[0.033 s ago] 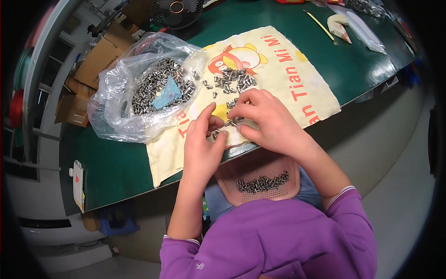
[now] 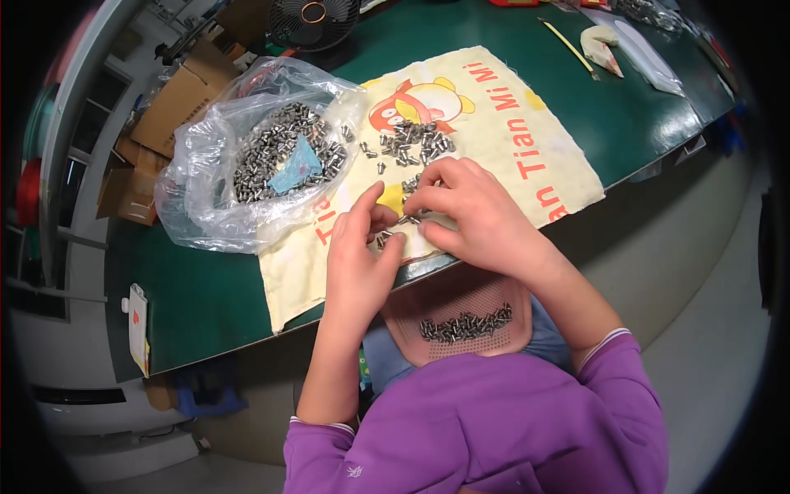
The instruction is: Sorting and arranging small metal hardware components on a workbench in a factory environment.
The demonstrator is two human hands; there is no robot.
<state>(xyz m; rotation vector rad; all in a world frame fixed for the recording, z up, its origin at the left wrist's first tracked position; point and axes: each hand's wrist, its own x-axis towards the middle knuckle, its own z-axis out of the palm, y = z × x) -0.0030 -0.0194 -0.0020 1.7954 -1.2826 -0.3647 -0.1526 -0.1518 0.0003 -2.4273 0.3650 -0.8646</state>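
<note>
My left hand (image 2: 359,257) rests at the near edge of the yellow printed cloth (image 2: 494,107), fingers curved, thumb apart from them. A few metal screws (image 2: 384,239) show in that gap. Opposite it, my right hand (image 2: 477,216) has its fingers bent and its thumb apart, with the fingertips at a small group of screws (image 2: 409,220). Its fingers partly cover this group. Beyond the hands lies a loose pile of screws (image 2: 424,142) on the cloth. Below the table edge, a pink perforated basket (image 2: 403,325) on my lap contains more screws (image 2: 465,325).
Left of the cloth, an opened clear plastic bag (image 2: 197,210) bulges with screws and a blue scrap (image 2: 298,167). A black fan (image 2: 313,29) stands at the back of the green table (image 2: 222,305). Cardboard boxes (image 2: 185,99) are beyond the bag. A yellow strip (image 2: 568,48) lies far right.
</note>
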